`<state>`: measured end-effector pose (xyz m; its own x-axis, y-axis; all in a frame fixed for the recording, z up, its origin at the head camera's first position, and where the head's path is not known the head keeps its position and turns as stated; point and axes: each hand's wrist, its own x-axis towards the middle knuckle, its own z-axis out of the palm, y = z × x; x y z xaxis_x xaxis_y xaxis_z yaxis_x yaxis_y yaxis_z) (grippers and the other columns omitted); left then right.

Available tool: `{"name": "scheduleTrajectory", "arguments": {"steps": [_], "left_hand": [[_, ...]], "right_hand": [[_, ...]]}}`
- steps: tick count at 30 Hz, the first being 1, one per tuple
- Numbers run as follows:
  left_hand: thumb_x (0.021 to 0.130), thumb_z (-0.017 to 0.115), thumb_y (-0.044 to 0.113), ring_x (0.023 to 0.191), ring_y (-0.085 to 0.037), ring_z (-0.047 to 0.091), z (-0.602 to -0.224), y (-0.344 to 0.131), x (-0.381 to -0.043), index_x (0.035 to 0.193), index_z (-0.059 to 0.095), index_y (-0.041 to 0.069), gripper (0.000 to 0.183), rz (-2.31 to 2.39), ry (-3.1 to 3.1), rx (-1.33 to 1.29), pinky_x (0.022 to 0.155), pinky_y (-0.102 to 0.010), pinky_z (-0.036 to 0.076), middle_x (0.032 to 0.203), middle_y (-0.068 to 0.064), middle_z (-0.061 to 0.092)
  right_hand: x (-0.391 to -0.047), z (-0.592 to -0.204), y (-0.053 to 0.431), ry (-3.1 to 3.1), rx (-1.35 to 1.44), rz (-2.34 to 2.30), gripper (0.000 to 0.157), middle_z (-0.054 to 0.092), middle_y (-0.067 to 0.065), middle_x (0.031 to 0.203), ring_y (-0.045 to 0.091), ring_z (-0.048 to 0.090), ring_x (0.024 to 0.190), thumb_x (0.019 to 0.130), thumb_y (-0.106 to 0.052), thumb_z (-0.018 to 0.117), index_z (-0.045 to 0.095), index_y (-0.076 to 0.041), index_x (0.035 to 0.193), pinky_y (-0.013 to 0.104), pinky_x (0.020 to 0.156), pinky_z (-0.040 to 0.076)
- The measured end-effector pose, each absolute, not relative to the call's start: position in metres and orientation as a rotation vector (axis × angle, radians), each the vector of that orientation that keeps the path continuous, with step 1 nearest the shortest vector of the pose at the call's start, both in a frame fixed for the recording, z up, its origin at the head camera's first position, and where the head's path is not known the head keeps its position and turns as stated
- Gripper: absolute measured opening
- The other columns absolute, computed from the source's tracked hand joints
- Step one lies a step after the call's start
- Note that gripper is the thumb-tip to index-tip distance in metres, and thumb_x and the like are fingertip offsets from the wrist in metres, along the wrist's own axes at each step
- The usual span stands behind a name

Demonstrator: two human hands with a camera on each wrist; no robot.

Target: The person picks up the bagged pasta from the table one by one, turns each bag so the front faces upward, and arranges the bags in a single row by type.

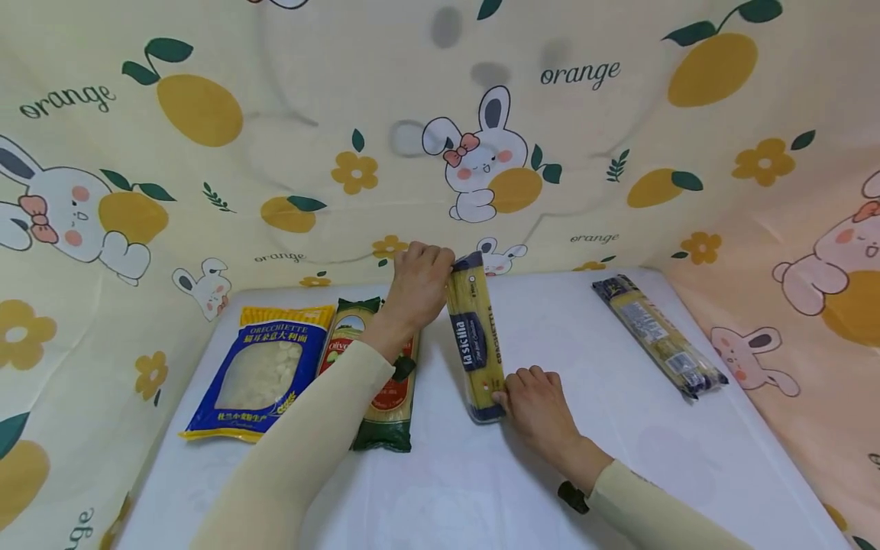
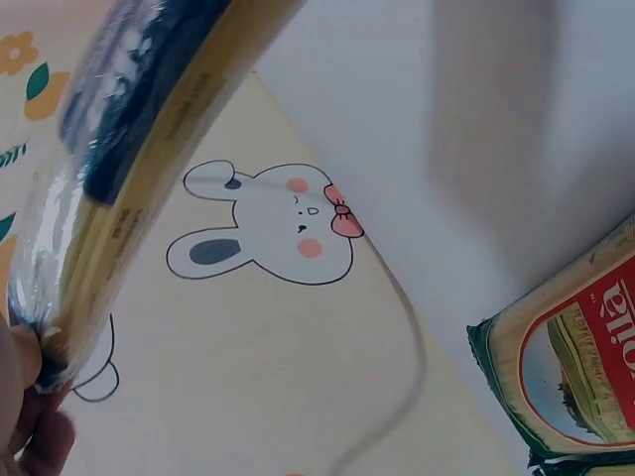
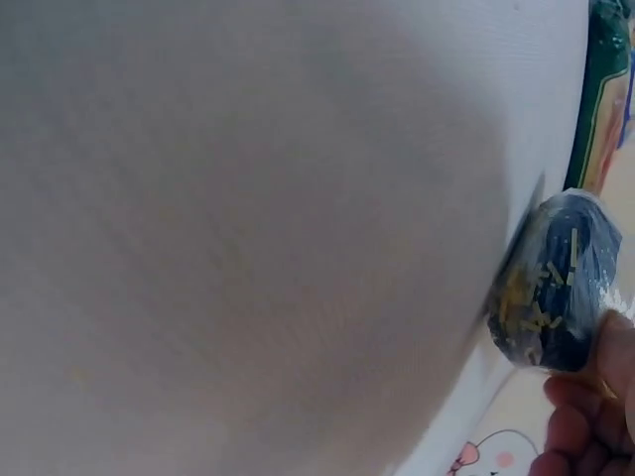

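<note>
Both hands hold a clear bag of spaghetti (image 1: 476,336) with a dark blue "la sicilia" label, tilted near upright over the middle of the white table. My left hand (image 1: 425,283) pinches its upper end; in the left wrist view the fingers (image 2: 45,436) grip the dark blue tip of the bag (image 2: 129,188). Lower down, my right hand (image 1: 539,405) pinches the bottom corner between thumb and fingers. The right wrist view shows that bottom end (image 3: 558,283) close over the table, with short broken pasta pieces inside.
At the left lie a blue and yellow orecchiette bag (image 1: 264,374) and a green and red pasta pack (image 1: 388,412), partly hidden behind the left forearm. Another spaghetti bag (image 1: 656,332) lies at the right. A printed cloth (image 1: 385,76) hangs behind the white table (image 1: 440,489).
</note>
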<state>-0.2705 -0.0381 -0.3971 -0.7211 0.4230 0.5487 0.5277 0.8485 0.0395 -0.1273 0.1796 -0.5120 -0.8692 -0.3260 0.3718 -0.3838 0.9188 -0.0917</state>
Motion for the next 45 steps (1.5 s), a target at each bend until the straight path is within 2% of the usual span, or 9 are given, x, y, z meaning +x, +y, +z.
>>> {"name": "scheduleTrajectory", "arguments": {"steps": [5,14,21,27,34,38,41,45], "left_hand": [[0.098,0.041,0.006,0.100,-0.030,0.044,-0.402,-0.035,-0.273,0.106,0.058,0.009,0.018,-0.143,-2.413,-0.661,0.079,-0.042,0.031,0.109,-0.009,0.054],[0.103,0.035,0.012,0.092,-0.028,0.044,-0.400,-0.033,-0.281,0.097,0.055,0.008,0.021,0.117,-2.431,-0.639,0.080,-0.042,0.032,0.097,-0.008,0.052],[0.101,0.042,0.013,0.092,-0.026,0.042,-0.403,-0.035,-0.292,0.102,0.056,0.009,0.015,0.292,-2.567,-0.672,0.081,-0.041,0.035,0.094,-0.006,0.048],[0.101,0.046,0.014,0.096,-0.026,0.042,-0.430,-0.037,-0.304,0.106,0.059,0.010,0.015,0.329,-2.702,-0.696,0.084,-0.044,0.036,0.099,-0.005,0.051],[0.103,0.043,0.017,0.100,-0.026,0.042,-0.453,-0.036,-0.314,0.111,0.060,0.011,0.020,0.347,-2.781,-0.674,0.087,-0.046,0.035,0.104,-0.005,0.052],[0.104,0.042,0.018,0.101,-0.026,0.040,-0.457,-0.035,-0.317,0.113,0.060,0.012,0.021,0.361,-2.803,-0.676,0.088,-0.046,0.033,0.105,-0.005,0.051],[0.103,0.045,0.018,0.102,-0.026,0.040,-0.458,-0.034,-0.318,0.114,0.060,0.013,0.020,0.349,-2.820,-0.662,0.089,-0.046,0.033,0.106,-0.004,0.051],[0.102,0.046,0.016,0.107,-0.026,0.042,-0.462,-0.032,-0.318,0.119,0.059,0.015,0.021,0.244,-2.863,-0.610,0.092,-0.049,0.034,0.111,-0.004,0.055]], "right_hand": [[-0.131,-0.515,0.180,-2.691,0.615,0.161,0.023,0.048,0.000,0.071,0.022,0.044,0.071,0.095,-0.026,0.063,0.054,-0.010,0.081,0.040,0.071,0.038],[-0.130,-0.513,0.174,-2.581,0.717,0.152,0.022,0.042,0.000,0.068,0.024,0.043,0.068,0.095,-0.019,0.048,0.049,-0.010,0.075,0.041,0.071,0.038],[-0.118,-0.502,0.153,-2.560,0.688,0.191,0.023,0.042,-0.001,0.065,0.019,0.038,0.065,0.092,-0.018,0.051,0.047,-0.012,0.071,0.036,0.066,0.034],[-0.112,-0.506,0.130,-2.551,0.675,0.133,0.026,0.038,-0.004,0.061,0.014,0.030,0.062,0.088,-0.018,0.056,0.045,-0.015,0.065,0.031,0.062,0.029],[-0.113,-0.509,0.119,-2.614,0.648,0.098,0.028,0.041,-0.003,0.060,0.016,0.036,0.062,0.087,-0.019,0.062,0.046,-0.016,0.064,0.029,0.062,0.025],[-0.115,-0.509,0.119,-2.646,0.648,0.110,0.029,0.040,-0.004,0.060,0.015,0.033,0.061,0.087,-0.019,0.061,0.045,-0.016,0.063,0.029,0.062,0.023],[-0.116,-0.508,0.119,-2.686,0.628,0.109,0.030,0.038,-0.005,0.060,0.014,0.027,0.062,0.090,-0.024,0.059,0.045,-0.016,0.064,0.030,0.062,0.023],[-0.118,-0.507,0.122,-2.768,0.550,0.060,0.040,0.038,-0.002,0.064,0.017,0.031,0.066,0.096,-0.045,0.055,0.048,-0.014,0.071,0.034,0.065,0.030]]}}
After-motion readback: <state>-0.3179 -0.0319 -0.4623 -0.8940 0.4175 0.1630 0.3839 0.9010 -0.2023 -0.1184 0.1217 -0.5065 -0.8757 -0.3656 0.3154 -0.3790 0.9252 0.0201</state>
